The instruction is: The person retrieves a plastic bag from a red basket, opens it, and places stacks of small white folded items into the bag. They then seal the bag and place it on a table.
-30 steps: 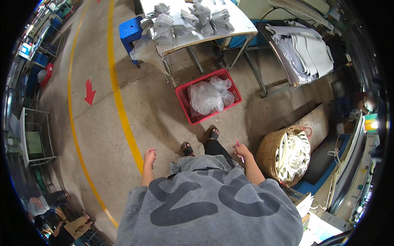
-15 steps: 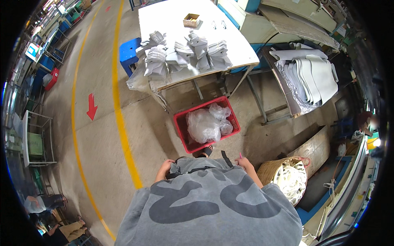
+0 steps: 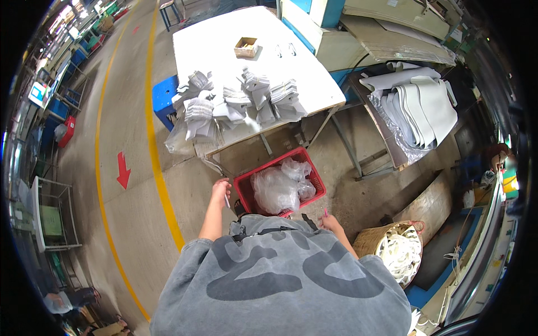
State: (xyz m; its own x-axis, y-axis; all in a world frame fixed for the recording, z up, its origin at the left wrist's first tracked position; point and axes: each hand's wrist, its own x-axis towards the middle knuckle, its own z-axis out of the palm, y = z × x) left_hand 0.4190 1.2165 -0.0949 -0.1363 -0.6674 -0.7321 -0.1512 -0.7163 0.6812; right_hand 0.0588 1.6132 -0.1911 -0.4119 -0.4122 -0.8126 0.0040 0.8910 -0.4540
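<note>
My left hand (image 3: 221,188) is raised out in front, left of the red plastic crate (image 3: 239,185). Its fingers are closed on a thin pale stick-like thing (image 3: 227,201), too small to name. Close to my waist, my right hand (image 3: 330,222) is closed on a slim pink stick-like thing (image 3: 325,213), which only partly shows. Crumpled clear plastic bags (image 3: 274,190) fill much of the crate on the floor. Beyond it, several bundles of grey-white cut sheets (image 3: 255,89) stand along the near edge of a white table (image 3: 213,42).
A small cardboard box (image 3: 246,47) sits farther back on the table. A blue stool (image 3: 164,101) is at its left. To the right, folded grey-white sheets (image 3: 423,106) lie on a stand. A wicker basket (image 3: 367,241) of white strips is by my right side.
My left hand has moved from my waist forward, and the pale thin thing now shows in it. My right hand stays near my waist. The table and crate appear slightly left in view.
</note>
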